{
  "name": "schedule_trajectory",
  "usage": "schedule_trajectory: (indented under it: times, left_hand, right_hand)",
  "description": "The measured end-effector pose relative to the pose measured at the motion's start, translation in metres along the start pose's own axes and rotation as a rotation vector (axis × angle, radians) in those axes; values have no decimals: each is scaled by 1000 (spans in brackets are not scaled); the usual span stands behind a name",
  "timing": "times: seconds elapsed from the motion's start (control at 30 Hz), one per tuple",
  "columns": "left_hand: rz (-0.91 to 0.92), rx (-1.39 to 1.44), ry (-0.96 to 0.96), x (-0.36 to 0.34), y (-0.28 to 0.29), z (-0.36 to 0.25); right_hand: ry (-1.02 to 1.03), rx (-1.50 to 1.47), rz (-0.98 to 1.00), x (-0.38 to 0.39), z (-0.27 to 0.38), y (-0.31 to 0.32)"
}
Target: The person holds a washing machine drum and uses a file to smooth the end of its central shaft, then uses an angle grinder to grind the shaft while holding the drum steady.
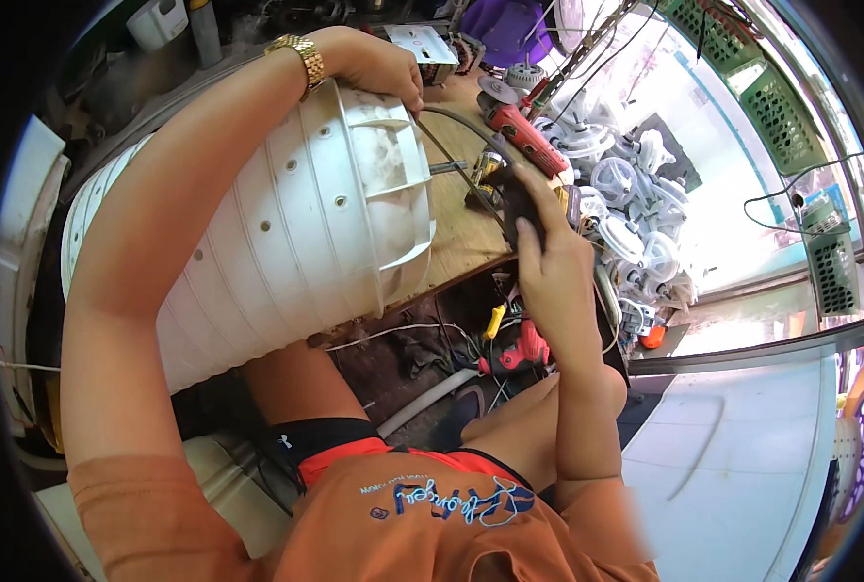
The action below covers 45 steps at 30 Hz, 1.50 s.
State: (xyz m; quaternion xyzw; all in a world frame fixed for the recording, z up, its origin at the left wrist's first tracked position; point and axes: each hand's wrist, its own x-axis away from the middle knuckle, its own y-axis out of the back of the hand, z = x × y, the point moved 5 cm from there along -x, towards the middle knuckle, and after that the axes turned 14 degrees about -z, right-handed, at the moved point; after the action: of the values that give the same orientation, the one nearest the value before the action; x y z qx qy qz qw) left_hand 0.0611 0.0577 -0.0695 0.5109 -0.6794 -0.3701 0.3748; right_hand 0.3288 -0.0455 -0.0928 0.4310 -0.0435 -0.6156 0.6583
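Observation:
A white ribbed plastic washing-machine tub (pixel 286 218) lies on its side, its rim and fins facing right and a metal shaft (pixel 447 167) sticking out of that end. My left arm reaches over it. My left hand (pixel 378 68) is closed at the tub's upper rim, its fingertips on one end of a thin dark strip (pixel 459 167). The strip runs slantwise past the shaft toward my right hand (pixel 553 262). That hand is closed around a black piece (pixel 524 206) whose kind I cannot make out. A second dark curved band (pixel 466 121) arcs above the shaft.
On the wooden board (pixel 466 254) lie a red angle grinder (pixel 524 136) and a yellow-black tool (pixel 485 177). Clear plastic parts (pixel 635 194) are heaped at the right. Below the board are a red power tool (pixel 521 351), a yellow-handled tool (pixel 495 320) and cables.

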Motion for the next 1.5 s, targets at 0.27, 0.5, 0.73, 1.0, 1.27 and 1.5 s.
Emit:
schedule_trajectory:
  times: [0.27, 0.5, 0.73, 1.0, 1.27, 1.5]
  left_hand:
    - [-51, -74, -62, -4, -3, -25]
    - [-41, -110, 6, 7, -3, -6]
    - [-25, -85, -53, -14, -9, -27]
    - [-33, -67, -46, -12, -7, -30]
    - [-21, -79, 24, 5, -5, -21]
    - [-24, -103, -10, 0, -12, -27]
  right_hand:
    - [55, 30, -109, -2, -12, -6]
    - [190, -54, -105, 24, -7, 29]
    - [147, -1, -135, -9, -30, -6]
    - [51, 48, -105, -8, -31, -7]
    - [182, -40, -80, 22, 5, 47]
    - [107, 35, -24, 2, -11, 17]
